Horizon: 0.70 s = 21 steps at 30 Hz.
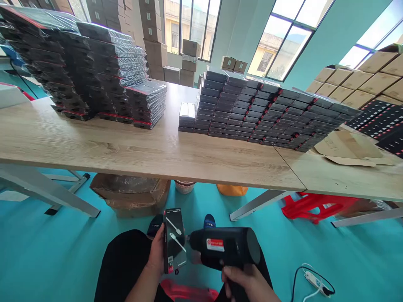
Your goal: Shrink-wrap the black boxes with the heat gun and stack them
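Note:
A slim black cable box (174, 256) with white cable pictures and a small red mark is upright in my left hand (156, 251), which grips it along its left edge above my lap. My right hand (244, 280) is wrapped round the grip of a black heat gun (231, 245) with a red-and-white label. The gun lies sideways, its nozzle pointing left at the box's right side and very close to it. Whether nozzle and box touch, I cannot tell. Part of the gun's handle is hidden by my fingers.
A wooden table (189, 155) stands ahead, bearing stacks of film-wrapped black boxes (146, 100) and a wall of dark boxes (239, 109). Flattened cardboard (352, 147) lies right. Beneath are an open carton (135, 197) and a red stool (315, 207). A power strip (316, 282) rests on the floor.

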Motion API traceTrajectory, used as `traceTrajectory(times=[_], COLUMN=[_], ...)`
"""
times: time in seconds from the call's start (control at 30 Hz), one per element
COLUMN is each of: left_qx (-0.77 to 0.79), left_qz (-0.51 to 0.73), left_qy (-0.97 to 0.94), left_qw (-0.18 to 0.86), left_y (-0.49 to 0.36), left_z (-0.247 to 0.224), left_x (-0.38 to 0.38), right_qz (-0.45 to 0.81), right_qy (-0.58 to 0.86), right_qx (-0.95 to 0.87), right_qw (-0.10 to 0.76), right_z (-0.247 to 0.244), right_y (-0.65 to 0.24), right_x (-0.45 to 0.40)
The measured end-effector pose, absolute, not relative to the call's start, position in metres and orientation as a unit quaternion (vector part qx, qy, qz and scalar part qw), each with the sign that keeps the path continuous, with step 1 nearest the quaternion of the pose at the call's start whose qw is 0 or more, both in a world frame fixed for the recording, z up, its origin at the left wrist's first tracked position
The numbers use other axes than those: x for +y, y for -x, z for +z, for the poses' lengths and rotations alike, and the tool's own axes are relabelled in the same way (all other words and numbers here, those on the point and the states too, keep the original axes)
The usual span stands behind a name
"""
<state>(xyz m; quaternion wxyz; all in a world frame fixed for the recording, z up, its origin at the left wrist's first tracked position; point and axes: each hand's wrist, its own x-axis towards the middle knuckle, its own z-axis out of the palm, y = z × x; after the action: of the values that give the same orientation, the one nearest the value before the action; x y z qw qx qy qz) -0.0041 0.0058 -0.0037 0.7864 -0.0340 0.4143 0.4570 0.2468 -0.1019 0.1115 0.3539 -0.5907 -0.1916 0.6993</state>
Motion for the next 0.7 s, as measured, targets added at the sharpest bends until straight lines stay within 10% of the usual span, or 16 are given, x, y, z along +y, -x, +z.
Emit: traceTrajectory(times=[0.43,0.7], left_qx=[0.418,0.441], left_qz=[0.348,0.377], left_qy=[0.005,0.012], left_qw=[0.839,0.814], left_y=[-0.006,-0.001], left_z=[0.012,-0.001], left_x=[-0.003,0.001], right_qz=[0.698,0.738], right_qy=[0.535,0.535], right_qx=[-0.134,-0.358], right_qw=[0.457,0.205], right_z=[0.136,0.177], right_y=[-0.249,-0.235], right_x=[-0.050,-0.063])
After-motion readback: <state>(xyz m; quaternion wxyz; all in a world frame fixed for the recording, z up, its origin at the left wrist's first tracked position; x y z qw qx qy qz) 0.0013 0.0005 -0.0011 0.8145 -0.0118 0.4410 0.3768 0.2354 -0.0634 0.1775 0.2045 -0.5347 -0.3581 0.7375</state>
